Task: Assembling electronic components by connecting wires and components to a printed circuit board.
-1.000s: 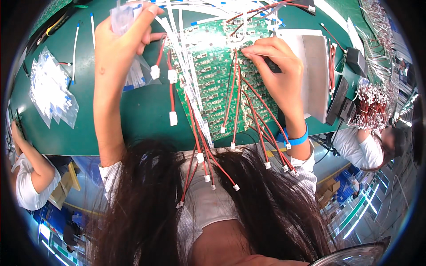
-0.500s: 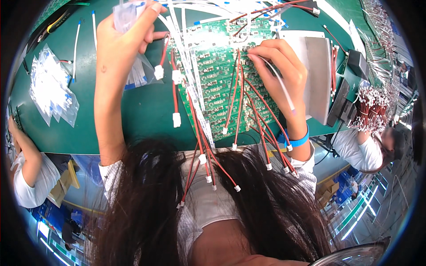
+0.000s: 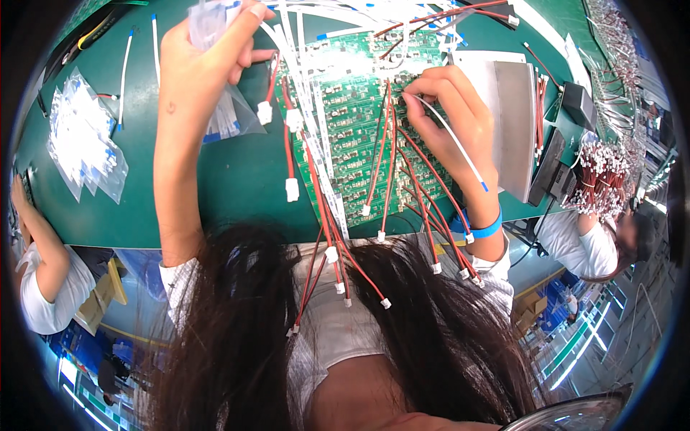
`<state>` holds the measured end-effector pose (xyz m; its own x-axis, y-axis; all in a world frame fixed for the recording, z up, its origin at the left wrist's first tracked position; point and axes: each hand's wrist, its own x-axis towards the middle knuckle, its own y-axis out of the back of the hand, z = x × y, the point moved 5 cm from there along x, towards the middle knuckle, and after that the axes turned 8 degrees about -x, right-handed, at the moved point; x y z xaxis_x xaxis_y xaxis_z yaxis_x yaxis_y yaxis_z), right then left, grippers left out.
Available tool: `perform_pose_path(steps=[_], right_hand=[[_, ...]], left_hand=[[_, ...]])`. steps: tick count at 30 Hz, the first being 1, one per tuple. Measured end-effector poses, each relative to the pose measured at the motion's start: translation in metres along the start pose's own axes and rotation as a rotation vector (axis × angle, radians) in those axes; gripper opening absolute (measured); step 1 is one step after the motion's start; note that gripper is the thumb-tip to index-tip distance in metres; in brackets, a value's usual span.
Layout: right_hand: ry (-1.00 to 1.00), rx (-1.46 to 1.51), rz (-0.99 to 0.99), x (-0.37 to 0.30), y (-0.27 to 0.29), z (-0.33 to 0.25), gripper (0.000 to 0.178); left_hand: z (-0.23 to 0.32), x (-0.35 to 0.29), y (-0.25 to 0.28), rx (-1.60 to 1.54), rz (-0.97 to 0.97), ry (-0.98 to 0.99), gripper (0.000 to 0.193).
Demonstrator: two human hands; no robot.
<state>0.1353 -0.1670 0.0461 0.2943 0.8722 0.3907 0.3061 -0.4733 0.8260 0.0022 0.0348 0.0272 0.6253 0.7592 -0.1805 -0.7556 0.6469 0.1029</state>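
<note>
A green circuit board panel lies on the table in front of me, covered with rows of small parts. My right hand is over its right side, thumb and forefinger closed on one end of a white flat ribbon cable. The cable's blue-tipped free end hangs past my wrist. My left hand is at the board's upper left, closed on a clear plastic bag of white flat cables. Red-and-black wires with white plugs trail over the board toward me; several hang past its near edge.
Another bag of flat cables lies at the left. Grey sheets rest right of the board, with a black box and bundled wires beyond. Loose flat cables lie along the far side. Other people sit at both sides.
The ribbon cable's free end has swung slightly down and right beside my right wrist. My left hand and the bag have shifted slightly right, and the nearby wire plugs have moved a little.
</note>
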Motion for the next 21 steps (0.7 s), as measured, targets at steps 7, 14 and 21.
perform_pose_path(steps=[7,14,21], right_hand=[[-0.044,-0.001,-0.040,0.001,0.006,0.007,0.020],[0.108,-0.111,-0.107,0.004,0.011,0.002,0.021],[0.072,-0.083,-0.170,0.009,0.011,0.003,0.021]], left_hand=[[0.001,0.004,-0.004,0.031,-0.034,-0.015,0.022],[0.003,0.002,-0.002,0.041,-0.036,-0.046,0.022],[0.002,0.002,-0.002,0.007,-0.057,-0.044,0.020]])
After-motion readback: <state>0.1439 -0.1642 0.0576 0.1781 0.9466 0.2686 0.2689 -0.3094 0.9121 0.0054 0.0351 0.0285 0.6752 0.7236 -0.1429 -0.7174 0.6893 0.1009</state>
